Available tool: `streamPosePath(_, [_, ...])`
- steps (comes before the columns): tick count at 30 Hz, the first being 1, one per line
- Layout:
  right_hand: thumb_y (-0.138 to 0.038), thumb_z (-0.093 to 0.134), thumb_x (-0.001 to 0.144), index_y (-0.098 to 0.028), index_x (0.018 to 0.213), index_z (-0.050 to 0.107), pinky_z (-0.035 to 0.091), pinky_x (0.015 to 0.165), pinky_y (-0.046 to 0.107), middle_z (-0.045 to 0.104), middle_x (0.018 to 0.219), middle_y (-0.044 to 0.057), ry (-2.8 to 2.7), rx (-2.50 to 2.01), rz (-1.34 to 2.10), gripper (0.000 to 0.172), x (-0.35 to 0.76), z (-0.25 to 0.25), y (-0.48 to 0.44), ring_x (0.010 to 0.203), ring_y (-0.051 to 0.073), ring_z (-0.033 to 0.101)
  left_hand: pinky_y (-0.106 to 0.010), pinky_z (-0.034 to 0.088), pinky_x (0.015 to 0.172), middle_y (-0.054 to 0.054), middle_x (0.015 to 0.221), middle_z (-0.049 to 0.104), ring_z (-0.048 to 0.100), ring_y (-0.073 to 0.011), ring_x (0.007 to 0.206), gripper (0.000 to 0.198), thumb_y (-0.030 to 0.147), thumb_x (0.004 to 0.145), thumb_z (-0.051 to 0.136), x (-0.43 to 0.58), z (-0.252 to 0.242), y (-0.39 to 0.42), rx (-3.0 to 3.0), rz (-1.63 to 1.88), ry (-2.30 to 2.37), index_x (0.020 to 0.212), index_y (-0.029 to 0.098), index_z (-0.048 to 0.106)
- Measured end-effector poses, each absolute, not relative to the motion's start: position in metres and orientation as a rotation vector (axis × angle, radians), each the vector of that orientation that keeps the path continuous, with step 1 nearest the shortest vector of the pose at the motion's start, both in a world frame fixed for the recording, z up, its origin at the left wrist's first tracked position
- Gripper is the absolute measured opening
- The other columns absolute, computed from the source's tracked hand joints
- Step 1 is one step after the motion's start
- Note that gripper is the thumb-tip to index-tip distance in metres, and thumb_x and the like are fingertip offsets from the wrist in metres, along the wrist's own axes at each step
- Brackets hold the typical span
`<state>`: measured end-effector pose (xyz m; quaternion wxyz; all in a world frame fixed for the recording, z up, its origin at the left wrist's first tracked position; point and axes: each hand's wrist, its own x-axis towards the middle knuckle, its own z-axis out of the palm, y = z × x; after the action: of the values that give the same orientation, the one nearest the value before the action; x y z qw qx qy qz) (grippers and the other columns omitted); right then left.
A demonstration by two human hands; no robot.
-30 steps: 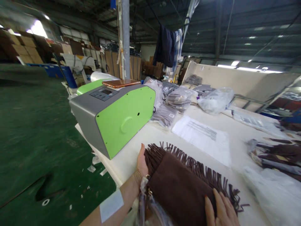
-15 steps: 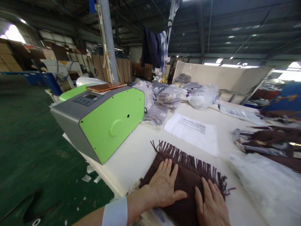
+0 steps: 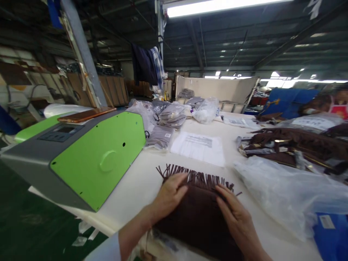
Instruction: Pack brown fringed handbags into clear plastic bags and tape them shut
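Note:
A dark brown fabric piece (image 3: 201, 217) with a row of fringe along its far edge lies flat on the white table in front of me. My left hand (image 3: 170, 194) rests at its far left corner beside the fringe, thumb and forefinger apart. On the right edge lies my right hand (image 3: 236, 212), its fingers stretched toward the fringe. Both hands touch the fabric, and neither is closed round it. Clear plastic (image 3: 168, 244) shows under the near left side of the fabric.
A green and grey machine (image 3: 100, 159) stands left, a phone-like slab (image 3: 87, 115) on top. Beyond the fabric lie a printed white sheet (image 3: 199, 146) and bagged grey goods (image 3: 160, 137). Plastic bags (image 3: 288, 192) and a brown pile (image 3: 296, 145) lie right. A person (image 3: 338, 105) is at far right.
My view has swung to the right. My left hand has shifted from lying flat on the fabric to its far left corner; my right hand has moved to the right edge.

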<state>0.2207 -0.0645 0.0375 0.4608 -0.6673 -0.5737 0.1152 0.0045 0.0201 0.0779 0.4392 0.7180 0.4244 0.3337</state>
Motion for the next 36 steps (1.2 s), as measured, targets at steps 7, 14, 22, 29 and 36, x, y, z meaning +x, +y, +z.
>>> streamPosePath(7, [-0.039,0.072,0.051,-0.013,0.083,0.058,0.053,0.08,0.038,0.069,0.079,0.012,-0.324,-1.543,1.038,0.044,0.303,0.029,-0.079,0.083,0.027,0.065,-0.033,0.049,0.071,-0.006,0.066,0.062,0.062,-0.0196,0.069,0.027,0.034,0.056,0.068,-0.058,0.064,0.083,1.027,0.705,1.411,0.068,0.013,0.055])
streamPosePath(14, [-0.022,0.064,0.074,-0.013,0.08,0.057,0.053,0.065,0.026,0.068,0.072,0.007,-0.247,-1.523,1.477,0.013,0.306,0.033,-0.05,0.066,0.015,0.065,-0.029,0.049,0.061,-0.01,0.066,0.066,0.061,-0.0181,0.059,0.053,0.045,0.037,0.083,-0.046,0.058,0.116,0.817,0.348,1.236,0.067,0.008,0.061])
streamPosePath(22, [-0.035,0.063,0.078,-0.012,0.09,0.063,0.051,0.075,0.03,0.069,0.093,0.01,-0.344,-1.238,1.867,0.025,0.316,0.027,-0.028,0.085,0.019,0.064,-0.026,0.051,0.064,-0.007,0.07,0.069,0.063,-0.0168,0.066,0.053,0.046,0.044,0.084,-0.03,0.044,0.139,0.703,0.146,1.094,0.076,0.008,0.065])
streamPosePath(29, [-0.026,0.056,0.084,-0.011,0.096,0.065,0.048,0.084,0.028,0.07,0.087,0.007,-0.242,-0.987,2.066,0.021,0.317,0.019,-0.001,0.087,0.016,0.064,-0.027,0.05,0.079,-0.009,0.083,0.071,0.065,-0.0173,0.075,0.042,0.036,0.061,0.079,0.0,0.036,0.15,0.697,0.027,0.778,0.086,0.005,0.066])
streamPosePath(36, [-0.026,0.051,0.087,-0.009,0.096,0.067,0.047,0.09,0.032,0.071,0.084,0.009,-0.237,-0.856,2.275,0.025,0.308,0.013,0.032,0.088,0.018,0.065,-0.034,0.052,0.074,-0.008,0.075,0.07,0.066,-0.0216,0.071,0.042,0.037,0.056,0.08,0.021,0.027,0.166,0.751,-0.165,0.669,0.084,0.009,0.066])
